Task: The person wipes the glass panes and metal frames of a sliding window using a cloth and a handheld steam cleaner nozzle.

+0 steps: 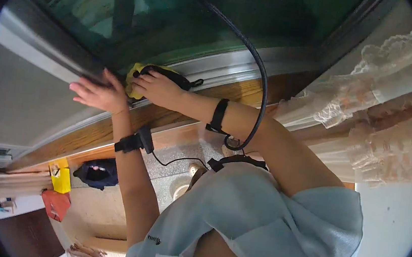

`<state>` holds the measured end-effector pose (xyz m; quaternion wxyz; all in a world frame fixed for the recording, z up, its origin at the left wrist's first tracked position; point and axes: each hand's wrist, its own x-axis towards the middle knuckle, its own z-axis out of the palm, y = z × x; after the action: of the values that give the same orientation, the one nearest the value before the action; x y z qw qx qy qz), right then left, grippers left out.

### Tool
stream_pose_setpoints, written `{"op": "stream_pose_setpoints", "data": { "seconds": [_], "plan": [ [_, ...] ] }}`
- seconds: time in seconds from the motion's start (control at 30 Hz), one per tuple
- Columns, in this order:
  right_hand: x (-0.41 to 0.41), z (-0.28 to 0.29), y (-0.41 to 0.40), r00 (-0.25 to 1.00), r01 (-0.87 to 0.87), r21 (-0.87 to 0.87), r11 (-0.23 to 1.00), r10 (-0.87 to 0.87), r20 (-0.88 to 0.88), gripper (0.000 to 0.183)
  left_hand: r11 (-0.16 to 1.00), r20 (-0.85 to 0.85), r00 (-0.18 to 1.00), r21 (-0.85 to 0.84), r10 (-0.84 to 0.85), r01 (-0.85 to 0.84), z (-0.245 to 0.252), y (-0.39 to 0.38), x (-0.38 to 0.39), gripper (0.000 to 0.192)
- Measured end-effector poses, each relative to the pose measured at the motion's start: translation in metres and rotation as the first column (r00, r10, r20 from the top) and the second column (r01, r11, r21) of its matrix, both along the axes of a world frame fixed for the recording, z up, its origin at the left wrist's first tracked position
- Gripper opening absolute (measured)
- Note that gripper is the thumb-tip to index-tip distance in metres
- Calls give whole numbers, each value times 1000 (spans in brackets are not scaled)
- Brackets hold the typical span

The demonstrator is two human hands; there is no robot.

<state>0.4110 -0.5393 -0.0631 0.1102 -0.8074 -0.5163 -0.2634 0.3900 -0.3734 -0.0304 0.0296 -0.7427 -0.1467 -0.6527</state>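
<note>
My right hand (161,90) presses a yellow and black cloth (175,78) against the bottom of a window, in the corner where the metal sill track (232,65) meets an upright frame. A small black loop sticks out of the cloth's right end. My left hand (99,95) is just left of it, fingers apart and holding nothing, beside the window's upright frame (65,61). Whether its fingertips touch the frame I cannot tell. Dark green glass (210,26) fills the view beyond the sill.
A wooden ledge (87,130) runs below the window. Lace-edged curtains (346,102) hang at the right. A black cable (261,77) arcs over my right arm. Below lie a yellow box (61,178), a red bag (55,204) and a dark blue bag (98,173).
</note>
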Motion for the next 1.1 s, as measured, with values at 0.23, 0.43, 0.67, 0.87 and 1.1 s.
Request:
{"op": "stream_pose_setpoints", "data": {
  "seconds": [0.23,0.43,0.67,0.87,1.1],
  "plan": [
    [13,4,-101,990,125,26,992,-122,-75,36,998,16,999,52,42,-43,-2,1,3,84],
    [16,17,-191,942,297,126,947,-268,-204,36,992,33,996,89,86,-89,-4,6,1,88],
    [51,-4,-303,896,413,310,856,-321,-309,31,989,23,994,101,104,-105,-14,14,10,89],
    [53,14,-390,764,645,375,666,-556,-328,32,987,36,994,120,108,-111,-16,14,11,87],
    [73,0,-457,606,787,368,494,-730,-316,35,984,62,992,131,113,-120,-11,8,10,88]
  ]
}}
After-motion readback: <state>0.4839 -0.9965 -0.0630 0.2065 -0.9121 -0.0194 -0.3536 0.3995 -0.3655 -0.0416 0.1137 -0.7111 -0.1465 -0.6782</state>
